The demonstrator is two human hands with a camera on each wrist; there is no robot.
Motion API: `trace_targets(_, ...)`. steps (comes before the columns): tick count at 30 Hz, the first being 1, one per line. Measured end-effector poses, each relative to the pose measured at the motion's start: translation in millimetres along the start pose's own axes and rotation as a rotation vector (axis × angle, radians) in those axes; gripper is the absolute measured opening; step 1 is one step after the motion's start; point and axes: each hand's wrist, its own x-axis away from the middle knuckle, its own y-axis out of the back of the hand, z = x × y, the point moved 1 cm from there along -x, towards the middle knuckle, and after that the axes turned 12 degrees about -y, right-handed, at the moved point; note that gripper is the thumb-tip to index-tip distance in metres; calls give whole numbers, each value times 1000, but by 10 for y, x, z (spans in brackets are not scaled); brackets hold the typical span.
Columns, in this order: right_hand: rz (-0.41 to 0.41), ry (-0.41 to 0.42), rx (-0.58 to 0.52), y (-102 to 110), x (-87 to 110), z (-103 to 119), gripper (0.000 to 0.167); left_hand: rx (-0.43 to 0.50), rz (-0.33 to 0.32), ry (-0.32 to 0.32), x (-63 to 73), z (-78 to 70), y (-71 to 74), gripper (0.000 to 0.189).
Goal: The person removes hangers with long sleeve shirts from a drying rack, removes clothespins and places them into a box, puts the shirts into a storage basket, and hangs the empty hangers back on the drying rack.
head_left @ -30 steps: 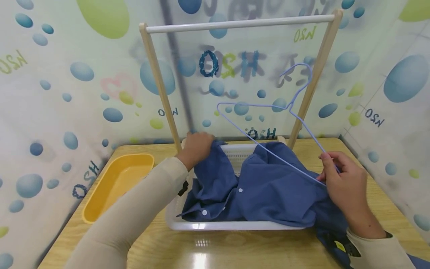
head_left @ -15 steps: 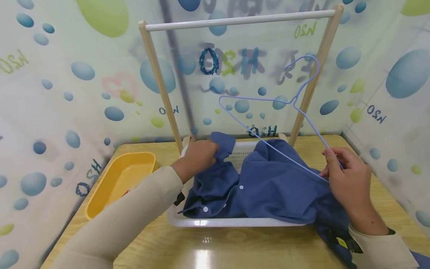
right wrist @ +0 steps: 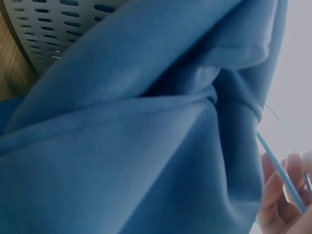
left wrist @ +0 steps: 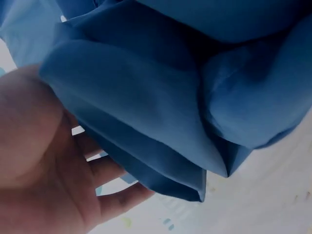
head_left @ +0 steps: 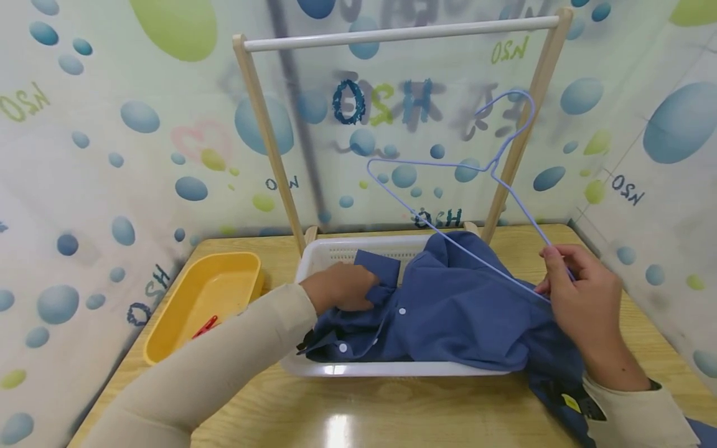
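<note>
A blue buttoned shirt (head_left: 465, 311) lies bunched in the white basket (head_left: 403, 369) and hangs over its right side. At its left part, my left hand (head_left: 343, 287) touches a sleeve; in the left wrist view, the fingers (left wrist: 109, 170) extend spread behind the cloth (left wrist: 131, 97), with their tips and the thumb hidden. My right hand (head_left: 585, 305) grips one end of a thin blue wire hanger (head_left: 437, 163), raised above the shirt with its hook up. In the right wrist view, the fingers (right wrist: 292, 168) curl near the hanger wire (right wrist: 280, 170) beside the cloth.
Behind the basket stands a clothes rack with wooden posts (head_left: 271, 143) and a white rail (head_left: 403, 36). To the left, a yellow tray (head_left: 203, 298) holds a red item (head_left: 205, 326). All stand on a wooden table (head_left: 358, 410) enclosed by patterned walls.
My left hand has moved from the basket's far left rim down and toward me, over the sleeve. The sleeve end has come down with it. The hanger rose slightly, then stayed nearly still.
</note>
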Motion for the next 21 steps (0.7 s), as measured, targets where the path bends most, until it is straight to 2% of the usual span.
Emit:
trace_targets(1, -1, 2, -4, 4, -3, -2, 16, 15, 9, -1, -13, -4, -1, 35)
trace_targets(3, -2, 2, -6, 13, -6, -4, 17, 28, -23, -9, -41, -8, 16, 32)
trace_targets(8, -21, -11, -6, 43, -23, -12, 17, 22, -246, -54, -122, -94, 169, 30)
trace_targets(11, -43, -11, -16, 63, -40, -9, 16, 29, -329, -93, -175, -257, 303, 40)
trace_targets(16, -78, -1, -30, 104, -70, 1, 16, 9, -347, -171, -306, -654, 446, 54)
trace_targets(21, -98, 7, -26, 127, -86, -12, 17, -29, -297, -215, -477, -1010, 477, 64)
